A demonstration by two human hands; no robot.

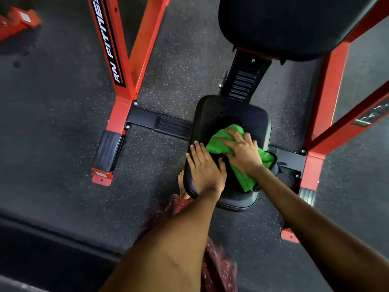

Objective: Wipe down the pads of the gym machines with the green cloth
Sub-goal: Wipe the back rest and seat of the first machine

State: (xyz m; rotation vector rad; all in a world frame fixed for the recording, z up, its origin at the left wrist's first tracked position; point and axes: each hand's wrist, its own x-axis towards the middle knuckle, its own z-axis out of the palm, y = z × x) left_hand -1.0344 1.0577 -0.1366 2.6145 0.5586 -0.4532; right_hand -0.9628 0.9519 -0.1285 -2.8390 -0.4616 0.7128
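A black seat pad [237, 114] of a red gym machine lies below me at centre. A green cloth [223, 140] is spread across its right half. My right hand [242, 150] presses flat on the cloth with fingers spread. On the pad's left edge rests my left hand [204, 165], fingers straight and thumb out, touching the bare pad beside the cloth. The black back pad [284, 26] sits above, at the top right.
Red frame legs [126, 66] stand at the left and the right [328, 98], joined by a black cross bar [151, 121]. Dark speckled rubber floor [52, 123] surrounds the machine. My bare foot [181, 182] shows under the seat's left edge. Another red machine part [16, 22] is at top left.
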